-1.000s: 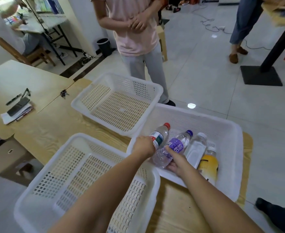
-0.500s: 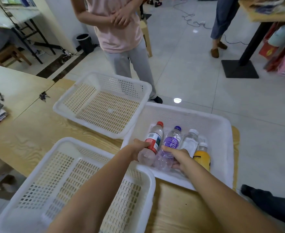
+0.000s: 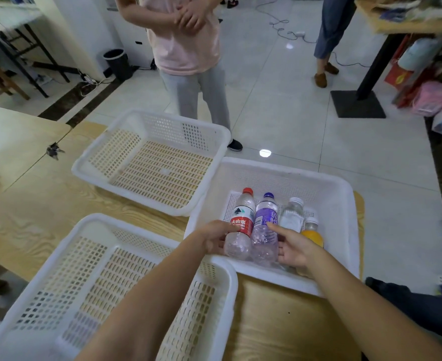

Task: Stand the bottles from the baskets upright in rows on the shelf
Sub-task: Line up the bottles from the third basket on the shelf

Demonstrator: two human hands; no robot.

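Note:
Several bottles lie side by side in the right white basket (image 3: 339,194): a red-capped bottle with a red label (image 3: 242,217), a blue-capped one with a purple label (image 3: 265,217), a clear white-capped one (image 3: 291,214) and an orange juice bottle (image 3: 312,234). My left hand (image 3: 213,238) grips the lower end of the red-label bottle. My right hand (image 3: 294,247) holds the purple-label bottle, thumb across its top and fingers at its side. No shelf is clearly in view.
Two empty white baskets sit on the wooden table (image 3: 32,217), one far (image 3: 89,173) and one near (image 3: 126,220). A person in a pink shirt (image 3: 186,48) stands just beyond the table. Another person's legs (image 3: 329,35) and a black table base (image 3: 358,104) are further back.
The red-label bottle has swung from a slant to lie parallel against the purple-label one. My right thumb now lies over the purple-label bottle. Both hands stay at the bottles' lower ends.

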